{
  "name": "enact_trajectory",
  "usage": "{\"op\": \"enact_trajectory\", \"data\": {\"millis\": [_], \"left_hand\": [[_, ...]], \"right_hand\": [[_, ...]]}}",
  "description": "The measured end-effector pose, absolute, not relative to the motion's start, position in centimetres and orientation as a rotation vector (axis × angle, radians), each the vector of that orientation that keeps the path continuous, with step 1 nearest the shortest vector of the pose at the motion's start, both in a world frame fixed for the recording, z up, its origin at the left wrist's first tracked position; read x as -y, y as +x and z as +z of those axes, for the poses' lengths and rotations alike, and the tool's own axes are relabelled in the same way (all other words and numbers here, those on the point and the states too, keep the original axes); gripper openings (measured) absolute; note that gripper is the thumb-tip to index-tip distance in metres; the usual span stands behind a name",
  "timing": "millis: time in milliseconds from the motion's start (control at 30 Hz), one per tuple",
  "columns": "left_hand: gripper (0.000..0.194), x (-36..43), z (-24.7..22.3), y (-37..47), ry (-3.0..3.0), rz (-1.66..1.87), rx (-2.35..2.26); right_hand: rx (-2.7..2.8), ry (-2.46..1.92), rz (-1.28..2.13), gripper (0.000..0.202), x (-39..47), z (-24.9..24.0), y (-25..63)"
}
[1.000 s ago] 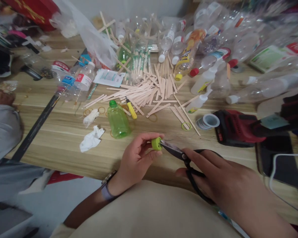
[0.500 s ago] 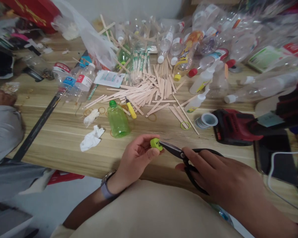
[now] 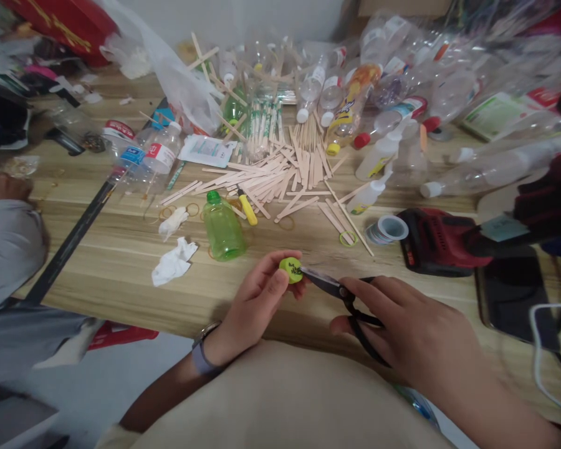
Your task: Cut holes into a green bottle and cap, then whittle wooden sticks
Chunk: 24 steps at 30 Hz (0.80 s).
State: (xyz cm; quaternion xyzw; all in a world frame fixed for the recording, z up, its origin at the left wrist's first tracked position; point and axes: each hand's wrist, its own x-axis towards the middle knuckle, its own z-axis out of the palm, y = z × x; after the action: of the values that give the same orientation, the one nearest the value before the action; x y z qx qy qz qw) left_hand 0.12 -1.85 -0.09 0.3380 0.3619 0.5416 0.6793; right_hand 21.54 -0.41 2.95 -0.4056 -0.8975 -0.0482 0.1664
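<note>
A small green bottle cap (image 3: 290, 270) with dark writing on its top is pinched between the thumb and fingers of my left hand (image 3: 255, 302). My right hand (image 3: 414, 324) grips the black handles of a pair of scissors (image 3: 327, 284). The scissors point left, and their tip meets the right side of the cap. Beyond my left hand, a green bottle without a cap on it (image 3: 224, 229) stands on the wooden table (image 3: 107, 262). A yellow-handled tool (image 3: 247, 209) lies beside the bottle.
Wooden sticks (image 3: 271, 178) spread across the middle, with many plastic bottles behind. A red and black power tool (image 3: 442, 243) and a phone (image 3: 517, 299) are at the right. Crumpled tissue (image 3: 174, 262) lies left of the green bottle. A person's sleeve (image 3: 9, 249) shows at the left edge.
The cap has turned in my left hand so its written top faces more toward me, and it has shifted slightly left. The scissor tip has stayed at it.
</note>
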Motion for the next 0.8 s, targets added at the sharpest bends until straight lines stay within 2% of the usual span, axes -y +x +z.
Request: {"op": "enact_trajectory", "data": {"millis": [533,800], "left_hand": [[0.029,1.89,-0.46,0.01,0.851,1.198,-0.886],[0.03,2.02,-0.59,-0.04,0.879,1.19,-0.902]], "right_hand": [[2.577,-1.15,-0.175,0.058,0.04,3.6,21.2],[2.591,-1.127,-0.068,0.047,0.2,3.05,21.57]]}}
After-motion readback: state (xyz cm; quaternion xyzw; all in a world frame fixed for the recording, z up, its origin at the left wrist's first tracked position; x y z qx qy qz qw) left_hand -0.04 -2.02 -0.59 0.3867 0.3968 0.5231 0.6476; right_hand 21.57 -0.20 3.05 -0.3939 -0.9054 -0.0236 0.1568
